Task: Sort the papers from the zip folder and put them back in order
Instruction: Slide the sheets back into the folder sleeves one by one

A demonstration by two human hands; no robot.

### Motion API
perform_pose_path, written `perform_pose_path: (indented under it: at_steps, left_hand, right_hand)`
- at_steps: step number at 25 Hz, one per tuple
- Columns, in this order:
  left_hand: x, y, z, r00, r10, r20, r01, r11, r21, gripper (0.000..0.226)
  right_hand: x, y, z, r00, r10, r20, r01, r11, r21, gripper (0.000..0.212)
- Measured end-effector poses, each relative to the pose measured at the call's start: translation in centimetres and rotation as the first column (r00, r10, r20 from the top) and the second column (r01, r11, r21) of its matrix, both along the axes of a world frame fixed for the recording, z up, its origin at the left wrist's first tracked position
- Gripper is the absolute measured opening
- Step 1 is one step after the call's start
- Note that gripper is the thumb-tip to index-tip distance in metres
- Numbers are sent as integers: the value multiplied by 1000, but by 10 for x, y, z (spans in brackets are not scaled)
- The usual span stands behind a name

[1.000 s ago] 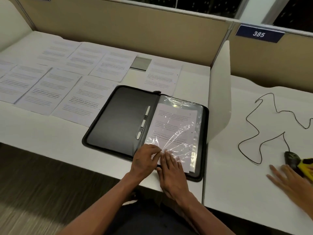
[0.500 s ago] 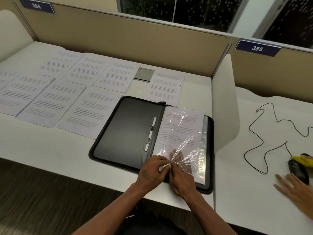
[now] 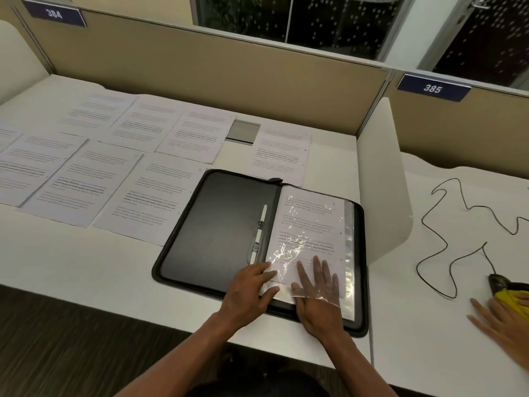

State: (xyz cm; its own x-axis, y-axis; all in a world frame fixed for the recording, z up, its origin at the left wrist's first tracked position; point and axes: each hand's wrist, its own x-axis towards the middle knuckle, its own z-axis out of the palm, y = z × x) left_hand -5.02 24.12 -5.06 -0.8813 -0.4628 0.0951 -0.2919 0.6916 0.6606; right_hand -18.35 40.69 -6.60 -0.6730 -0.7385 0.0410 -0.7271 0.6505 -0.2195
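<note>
At the near edge of the white worktop point(image 3: 86, 262) a black zip folder point(image 3: 223, 224) lies open flat. Its left half is bare black lining; a white clip strip point(image 3: 260, 233) runs along the spine. On the right half a printed sheet point(image 3: 310, 224) sits inside a clear plastic sleeve point(image 3: 347, 239), which shines and wrinkles near its lower end.

The left hand point(image 3: 249, 293) rests at the lower left corner of the sleeve, thumb and forefinger pinching the plastic edge there. The right hand point(image 3: 317, 293) lies just beside it with fingers straight and spread; they appear to be slid under the clear film and flat on the sheet, holding nothing.

Beyond and left of the folder, loose papers point(image 3: 86, 181) lie face up in two rows across the worktop, their edges touching or overlapping. One more page point(image 3: 282, 156) lies just behind the folder, its near edge tucked under the folder's top rim. A grey cable hatch point(image 3: 243, 131) sits between this page and the back row.

A white divider point(image 3: 383, 179) stands right of the folder. On the neighbouring worktop a black cord point(image 3: 446, 239) snakes toward a dark mouse point(image 3: 498, 282), and another person's hand point(image 3: 503, 322) lies flat beside a yellow cloth point(image 3: 512, 299). Blue plates on the tan partition point(image 3: 200, 67) read 384 point(image 3: 54, 14) and 385 point(image 3: 432, 87).
</note>
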Motion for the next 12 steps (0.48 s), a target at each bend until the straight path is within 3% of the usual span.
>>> perform_pose_path:
  at_steps: [9,12]
  left_hand:
    - [-6,13,-6,993,107,-54,-110,993,-43,37]
    - [-7,15,-6,990,133,-57,-136,990,-49,37]
  right_hand:
    - [-6,1,-10,997,-23,74,15,995,102,68]
    - [-14,-4,-15,1000,2,-13,-1,997,82,69]
